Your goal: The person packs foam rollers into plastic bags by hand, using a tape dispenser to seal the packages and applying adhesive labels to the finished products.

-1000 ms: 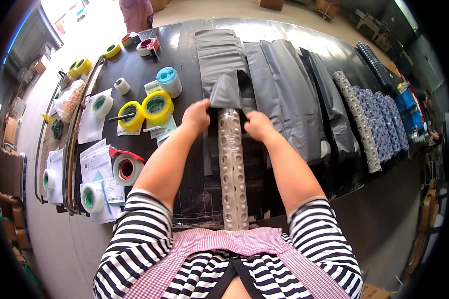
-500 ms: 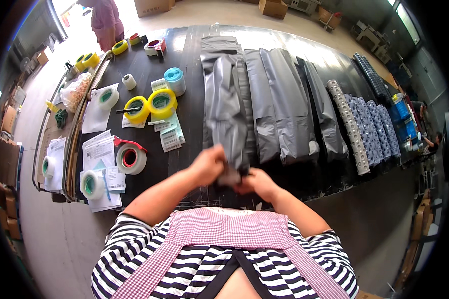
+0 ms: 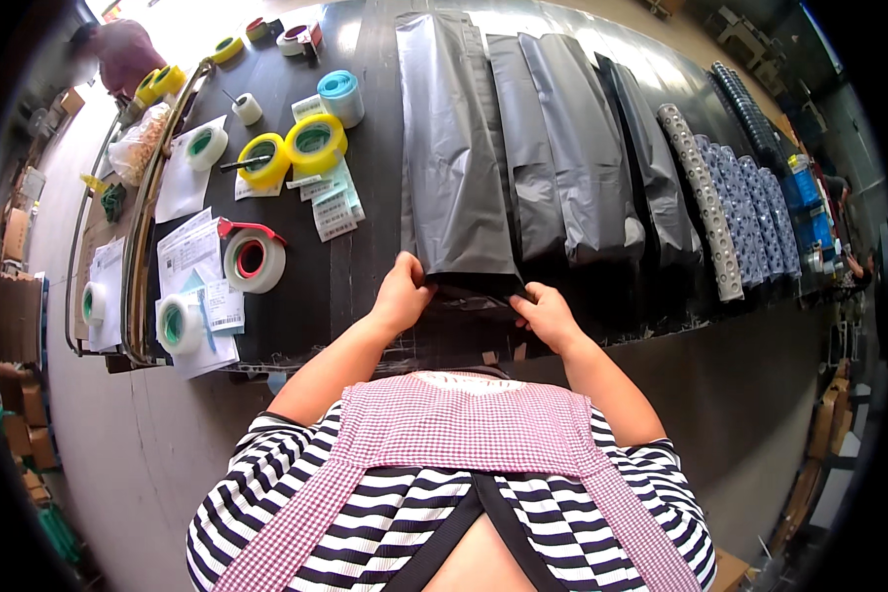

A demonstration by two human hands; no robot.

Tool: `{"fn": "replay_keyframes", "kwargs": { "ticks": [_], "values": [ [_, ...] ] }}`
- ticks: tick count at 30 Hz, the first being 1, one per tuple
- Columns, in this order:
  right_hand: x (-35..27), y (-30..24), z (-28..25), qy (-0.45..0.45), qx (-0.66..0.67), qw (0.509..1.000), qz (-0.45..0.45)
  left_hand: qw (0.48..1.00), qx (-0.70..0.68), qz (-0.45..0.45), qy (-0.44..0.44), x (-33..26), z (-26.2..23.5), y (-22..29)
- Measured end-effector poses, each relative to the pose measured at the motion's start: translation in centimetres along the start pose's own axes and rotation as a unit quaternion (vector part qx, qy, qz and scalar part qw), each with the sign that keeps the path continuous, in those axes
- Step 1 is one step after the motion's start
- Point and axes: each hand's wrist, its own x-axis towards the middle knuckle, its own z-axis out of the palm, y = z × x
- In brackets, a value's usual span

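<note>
A long grey plastic mailer bag (image 3: 454, 148) lies flat on the black table (image 3: 365, 266), reaching away from me. My left hand (image 3: 403, 292) pinches its near left corner and my right hand (image 3: 546, 314) pinches the near right corner, at the table's front edge. The near end of the bag looks folded under a dark flap between my hands. More grey bags (image 3: 572, 148) lie overlapped to the right of it.
Tape rolls sit left: two yellow ones (image 3: 291, 153), a red dispenser (image 3: 254, 259), a blue roll (image 3: 341, 94). Label sheets (image 3: 333, 205) lie beside them. Patterned rolls (image 3: 705, 202) line the right. Another person (image 3: 118, 54) stands far left.
A second ago my hands held a patterned roll standing along the table with a bag at its top. The roll is out of sight now and my hands have drawn back to the bag's near edge.
</note>
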Motion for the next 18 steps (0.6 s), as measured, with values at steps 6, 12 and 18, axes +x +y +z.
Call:
{"fn": "replay_keyframes", "kwargs": {
  "ticks": [6,12,18],
  "values": [
    [-1.8,1.3,-0.7,-0.029,0.017,0.999,0.006,0.995,0.007,-0.083,-0.063,-3.7,-3.3,2.0],
    [-2.2,0.6,-0.4,-0.075,-0.007,0.996,-0.055,0.94,0.067,0.323,-0.087,-4.8,1.6,6.5],
    [-2.8,-0.2,-0.5,-0.035,-0.172,0.965,-0.196,0.918,0.062,0.382,-0.088,-4.0,6.3,7.5]
  ]
}}
